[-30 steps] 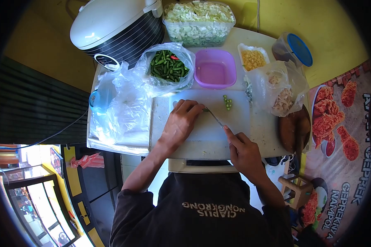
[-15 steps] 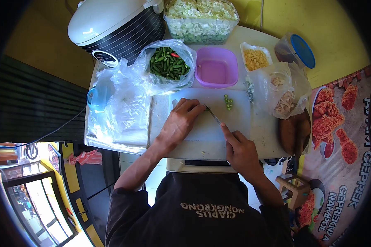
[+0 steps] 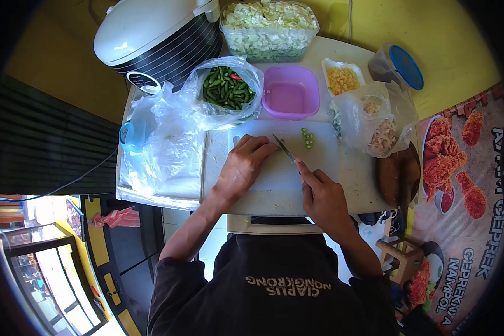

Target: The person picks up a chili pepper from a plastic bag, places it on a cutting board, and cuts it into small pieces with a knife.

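Seemingly mid-slicing: pinning a chilli [image 3: 278, 148] to the board [image 3: 319, 168] with left hand [image 3: 242, 167] fingers curled, gripping the knife [image 3: 285, 149] in right hand [image 3: 326, 199] fingers closed, near cut pieces [image 3: 308, 140]. Best to angle clear of left fingertips.

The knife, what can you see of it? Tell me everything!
The knife has a thin, greyish, metal-looking blade that narrows to a point. The right hand grips it, hiding its handle. It slants over the pale cutting board, its tip close to the left hand's fingertips. I can't tell whether the blade touches the board.
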The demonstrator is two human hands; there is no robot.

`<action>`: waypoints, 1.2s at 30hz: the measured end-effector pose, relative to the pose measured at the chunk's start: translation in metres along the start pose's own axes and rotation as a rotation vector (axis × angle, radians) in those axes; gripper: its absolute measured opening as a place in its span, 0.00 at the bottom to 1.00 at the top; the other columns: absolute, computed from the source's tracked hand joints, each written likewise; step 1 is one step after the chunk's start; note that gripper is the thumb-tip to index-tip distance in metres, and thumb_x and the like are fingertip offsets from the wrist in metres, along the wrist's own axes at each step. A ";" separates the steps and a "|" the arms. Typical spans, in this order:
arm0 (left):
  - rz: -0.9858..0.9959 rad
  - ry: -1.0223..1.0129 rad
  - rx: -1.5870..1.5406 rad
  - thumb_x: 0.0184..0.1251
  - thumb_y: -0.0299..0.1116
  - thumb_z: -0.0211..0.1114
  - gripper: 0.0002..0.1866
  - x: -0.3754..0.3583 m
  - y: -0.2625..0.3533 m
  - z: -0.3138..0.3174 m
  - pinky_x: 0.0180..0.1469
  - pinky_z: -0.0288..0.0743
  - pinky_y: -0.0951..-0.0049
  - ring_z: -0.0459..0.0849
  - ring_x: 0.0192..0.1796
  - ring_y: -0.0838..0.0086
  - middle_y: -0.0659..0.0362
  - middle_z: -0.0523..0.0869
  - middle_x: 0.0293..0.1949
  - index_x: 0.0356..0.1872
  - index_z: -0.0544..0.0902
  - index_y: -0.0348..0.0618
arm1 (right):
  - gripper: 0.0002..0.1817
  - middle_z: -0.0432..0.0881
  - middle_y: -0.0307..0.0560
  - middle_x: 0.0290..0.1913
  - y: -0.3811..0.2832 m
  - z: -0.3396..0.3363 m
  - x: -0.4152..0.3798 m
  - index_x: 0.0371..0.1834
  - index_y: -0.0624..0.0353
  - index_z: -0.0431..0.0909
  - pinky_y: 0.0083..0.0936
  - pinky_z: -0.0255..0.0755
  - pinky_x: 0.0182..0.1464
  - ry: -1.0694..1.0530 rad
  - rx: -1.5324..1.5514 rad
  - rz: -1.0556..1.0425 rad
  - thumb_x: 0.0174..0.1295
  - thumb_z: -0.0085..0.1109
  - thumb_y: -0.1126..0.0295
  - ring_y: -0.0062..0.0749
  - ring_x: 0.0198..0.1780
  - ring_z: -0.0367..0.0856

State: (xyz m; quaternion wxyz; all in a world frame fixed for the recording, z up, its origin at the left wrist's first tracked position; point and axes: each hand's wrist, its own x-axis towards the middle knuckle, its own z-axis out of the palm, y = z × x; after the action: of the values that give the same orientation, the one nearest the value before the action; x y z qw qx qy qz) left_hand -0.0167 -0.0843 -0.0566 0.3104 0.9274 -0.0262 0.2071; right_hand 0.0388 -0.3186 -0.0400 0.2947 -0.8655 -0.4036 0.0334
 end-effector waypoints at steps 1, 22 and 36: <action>0.000 -0.004 -0.001 0.65 0.21 0.71 0.14 0.000 0.000 -0.001 0.55 0.84 0.57 0.87 0.52 0.55 0.53 0.88 0.50 0.51 0.89 0.41 | 0.32 0.79 0.47 0.33 -0.002 0.002 0.001 0.78 0.52 0.74 0.40 0.80 0.30 0.015 -0.011 0.016 0.68 0.62 0.77 0.44 0.25 0.82; 0.033 0.012 0.051 0.60 0.19 0.69 0.19 -0.005 -0.004 0.005 0.55 0.85 0.58 0.86 0.54 0.55 0.52 0.87 0.52 0.54 0.88 0.40 | 0.35 0.82 0.46 0.36 -0.002 -0.004 -0.025 0.78 0.52 0.74 0.38 0.80 0.31 0.017 0.004 -0.016 0.65 0.64 0.79 0.42 0.25 0.83; 0.053 -0.008 0.083 0.59 0.18 0.67 0.21 -0.002 0.000 0.002 0.57 0.84 0.57 0.86 0.55 0.54 0.51 0.87 0.53 0.56 0.87 0.38 | 0.35 0.79 0.48 0.34 -0.004 0.003 -0.013 0.79 0.54 0.72 0.40 0.81 0.31 -0.038 -0.103 -0.039 0.65 0.64 0.77 0.45 0.25 0.82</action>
State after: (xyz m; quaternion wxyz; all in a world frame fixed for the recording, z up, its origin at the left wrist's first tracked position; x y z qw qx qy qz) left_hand -0.0176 -0.0858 -0.0593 0.2662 0.9393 -0.0434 0.2122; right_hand 0.0267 -0.3251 -0.0425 0.2426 -0.8706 -0.4273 0.0232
